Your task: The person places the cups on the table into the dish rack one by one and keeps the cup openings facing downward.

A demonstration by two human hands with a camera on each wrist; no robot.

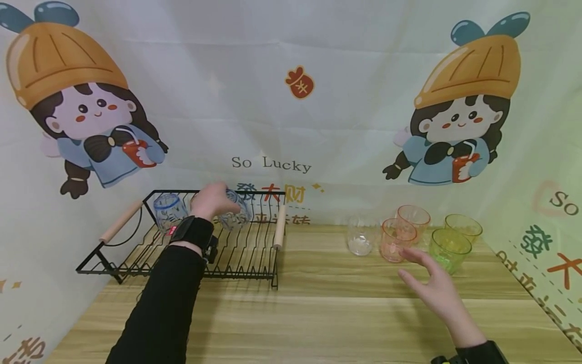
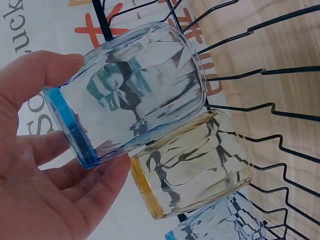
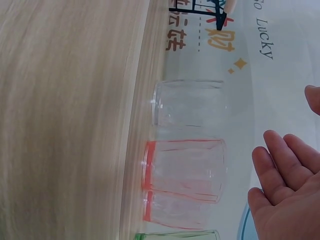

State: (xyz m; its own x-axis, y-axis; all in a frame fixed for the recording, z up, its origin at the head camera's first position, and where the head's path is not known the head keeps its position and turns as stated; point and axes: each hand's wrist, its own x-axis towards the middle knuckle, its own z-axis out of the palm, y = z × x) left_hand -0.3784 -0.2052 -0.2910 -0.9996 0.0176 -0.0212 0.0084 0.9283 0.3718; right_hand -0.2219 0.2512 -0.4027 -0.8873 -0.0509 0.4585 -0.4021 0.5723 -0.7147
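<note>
Right hand [image 1: 432, 290], nearest me in the head view, hovers over the wooden table [image 1: 327, 323] with thumb and fingers spread, holding nothing. Left of it, a black wire rack [image 1: 236, 276] stands on the table with a wooden handle [image 1: 280, 227] at each side. Beyond the right hand, five tumblers stand upright on the table: a green glass [image 1: 450, 253] in front of a yellow glass [image 1: 466, 227], a front orange glass [image 1: 394, 238] before a rear orange glass [image 1: 415, 218], and a colourless glass [image 1: 360, 240] closest to the rack. From the right wrist view, I see the fingers well apart from these. Farther back, a black sleeve [image 1: 159, 298] reaches across the rack to the left hand [image 1: 210, 199], whose thumb and fingers pinch the base of a blue-based glass [image 2: 140, 95]. This glass is base up, its open end toward the wires; whether the rack bears its weight, I cannot tell. Just beside it sits an amber-based glass [image 2: 195, 167], then a second blue glass [image 1: 170, 215], both base up. I judge the step in hand to be seating the held glass in that row. Next, I think, it needs settling against the wires and a clean release, without nudging its amber neighbour. Behind everything hangs a pale cloth [image 1: 218, 126] printed with cartoon figures and "So Lucky".
</note>
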